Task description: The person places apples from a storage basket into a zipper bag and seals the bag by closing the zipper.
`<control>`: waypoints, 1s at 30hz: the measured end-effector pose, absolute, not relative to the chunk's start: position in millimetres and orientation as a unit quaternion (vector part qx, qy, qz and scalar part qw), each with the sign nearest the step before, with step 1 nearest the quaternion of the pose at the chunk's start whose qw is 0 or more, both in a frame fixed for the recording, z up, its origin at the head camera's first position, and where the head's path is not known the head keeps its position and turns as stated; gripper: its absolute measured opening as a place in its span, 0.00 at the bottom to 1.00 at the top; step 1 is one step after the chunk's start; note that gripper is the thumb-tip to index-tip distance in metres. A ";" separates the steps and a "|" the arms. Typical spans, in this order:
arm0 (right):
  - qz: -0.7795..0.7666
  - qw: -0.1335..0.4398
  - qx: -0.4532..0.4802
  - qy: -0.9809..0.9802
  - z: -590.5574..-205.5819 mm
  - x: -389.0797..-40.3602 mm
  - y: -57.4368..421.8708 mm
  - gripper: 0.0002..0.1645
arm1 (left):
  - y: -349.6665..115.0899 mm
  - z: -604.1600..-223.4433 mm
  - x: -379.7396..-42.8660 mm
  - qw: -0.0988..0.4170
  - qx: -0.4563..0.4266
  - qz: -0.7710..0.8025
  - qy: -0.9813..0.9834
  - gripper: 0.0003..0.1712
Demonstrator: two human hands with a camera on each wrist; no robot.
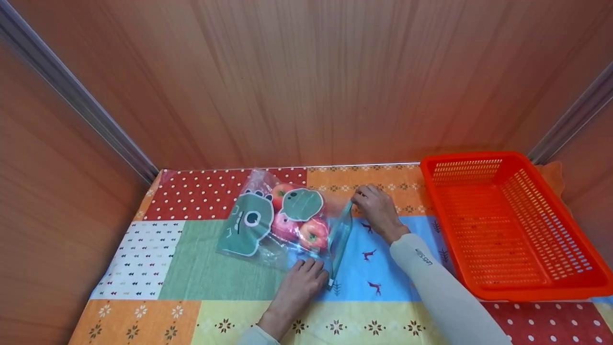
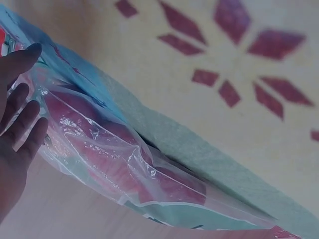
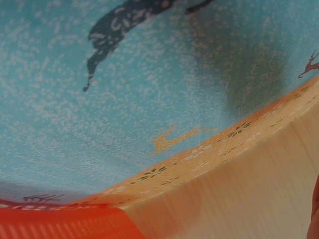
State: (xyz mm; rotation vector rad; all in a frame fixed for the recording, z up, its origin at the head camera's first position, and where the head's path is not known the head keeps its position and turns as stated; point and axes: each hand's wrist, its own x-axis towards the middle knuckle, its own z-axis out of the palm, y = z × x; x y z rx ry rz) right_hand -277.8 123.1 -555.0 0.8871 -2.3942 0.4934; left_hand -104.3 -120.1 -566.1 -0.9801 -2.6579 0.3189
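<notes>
A clear zip bag (image 1: 275,256) with green cartoon prints lies on the cloth, several red apples (image 1: 313,233) inside it. Its green zip edge (image 1: 341,249) faces right, and a small white slider (image 1: 330,282) sits at the near end. My right hand (image 1: 378,211) pinches the far corner of that edge. At the near corner, my left hand (image 1: 301,280) rests against the bag beside the slider. The left wrist view shows the left fingers (image 2: 31,134) fairly straight, thumb apart, next to the plastic. Only a sliver of the right hand (image 3: 314,219) enters the right wrist view.
A red-orange plastic basket (image 1: 498,230) with slotted walls stands to the right, with nothing in it. The patchwork tablecloth (image 1: 230,287) covers the table. Wood-grain panels (image 1: 306,86) rise behind and at both sides.
</notes>
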 end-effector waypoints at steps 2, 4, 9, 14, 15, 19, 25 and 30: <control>0.190 0.263 0.325 -0.888 -555.1 -276.9 123.0 0.09 | -119.2 -566.4 -104.6 0.141 -0.341 0.119 -0.922 0.21; 0.198 0.258 0.319 -0.890 -555.1 -276.1 122.8 0.09 | -118.9 -566.1 -104.6 0.141 -0.344 0.128 -0.920 0.21; 0.214 0.247 0.306 -0.894 -554.9 -275.6 122.5 0.08 | -119.9 -565.8 -105.3 0.156 -0.354 0.138 -0.912 0.21; 0.226 0.237 0.304 -0.895 -555.8 -275.9 123.6 0.07 | -121.8 -567.1 -105.1 0.177 -0.366 0.117 -0.906 0.19; 0.230 0.235 0.304 -0.894 -555.9 -275.8 123.8 0.07 | -122.1 -567.1 -104.7 0.179 -0.367 0.113 -0.906 0.18; 0.244 0.228 0.300 -0.893 -555.1 -275.5 123.9 0.07 | -122.8 -566.6 -103.5 0.162 -0.368 0.099 -0.910 0.17; 0.246 0.223 0.294 -0.896 -554.3 -275.2 123.6 0.07 | -121.1 -565.2 -103.1 0.132 -0.356 0.090 -0.921 0.17; 0.258 0.207 0.291 -0.898 -553.5 -274.1 123.4 0.08 | -120.3 -566.8 -102.6 0.133 -0.348 0.093 -0.923 0.18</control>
